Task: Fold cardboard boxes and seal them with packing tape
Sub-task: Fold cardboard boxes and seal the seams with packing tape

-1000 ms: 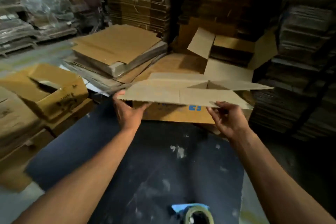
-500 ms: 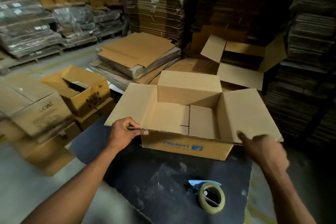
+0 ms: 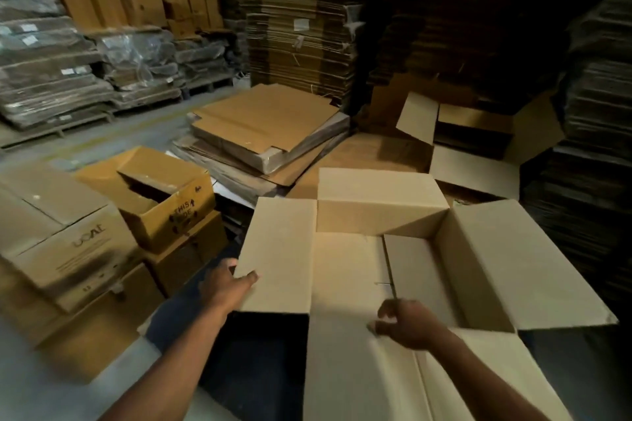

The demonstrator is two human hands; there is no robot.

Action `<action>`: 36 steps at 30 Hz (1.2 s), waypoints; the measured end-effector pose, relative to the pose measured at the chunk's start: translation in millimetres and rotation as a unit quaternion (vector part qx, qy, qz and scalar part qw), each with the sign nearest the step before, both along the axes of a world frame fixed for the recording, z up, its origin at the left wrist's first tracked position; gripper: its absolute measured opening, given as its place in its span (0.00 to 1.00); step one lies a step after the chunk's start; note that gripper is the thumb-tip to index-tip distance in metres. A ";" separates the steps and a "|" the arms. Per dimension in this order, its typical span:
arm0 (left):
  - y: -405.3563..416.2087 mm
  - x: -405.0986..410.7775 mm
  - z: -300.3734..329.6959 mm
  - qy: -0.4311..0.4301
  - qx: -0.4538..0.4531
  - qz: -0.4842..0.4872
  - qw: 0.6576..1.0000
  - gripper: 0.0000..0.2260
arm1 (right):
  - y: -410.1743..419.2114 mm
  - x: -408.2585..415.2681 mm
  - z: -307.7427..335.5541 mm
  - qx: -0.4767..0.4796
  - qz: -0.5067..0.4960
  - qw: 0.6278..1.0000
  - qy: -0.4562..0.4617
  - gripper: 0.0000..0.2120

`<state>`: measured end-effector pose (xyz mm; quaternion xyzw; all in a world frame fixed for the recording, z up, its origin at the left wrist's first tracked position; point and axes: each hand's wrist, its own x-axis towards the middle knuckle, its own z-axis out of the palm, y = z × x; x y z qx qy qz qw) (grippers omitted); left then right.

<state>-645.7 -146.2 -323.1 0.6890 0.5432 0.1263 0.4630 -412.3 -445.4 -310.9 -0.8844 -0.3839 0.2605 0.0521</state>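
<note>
The open cardboard box (image 3: pixel 393 270) sits on the dark desk (image 3: pixel 260 352) in the centre-right of the scene, with all four top flaps spread outward. The left hand (image 3: pixel 224 287) holds the near-left corner of the left flap (image 3: pixel 280 249), thumb on the upper face and fingers hidden beneath; its grip pinches the flap edge. The right hand (image 3: pixel 408 323) rests at the fold line of the near flap (image 3: pixel 359 372), fingers curled downward; motion blur prevents confirming whether its grip closes on the cardboard. The inner bottom flaps of the box lie flat, meeting at a centre seam. Left of the desk stand several closed and part-open brown cartons (image 3: pixel 164 202). A stack of flat cardboard sheets (image 3: pixel 266 126) lies far left of the box. Tall bundled stacks (image 3: pixel 301 17) fill the far background.
</note>
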 end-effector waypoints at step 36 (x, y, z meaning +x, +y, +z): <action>-126.8 103.5 -20.5 0.089 0.392 -0.396 0.826 0.29 | -32.6 -71.6 -26.6 0.094 -0.018 0.991 -0.089 0.29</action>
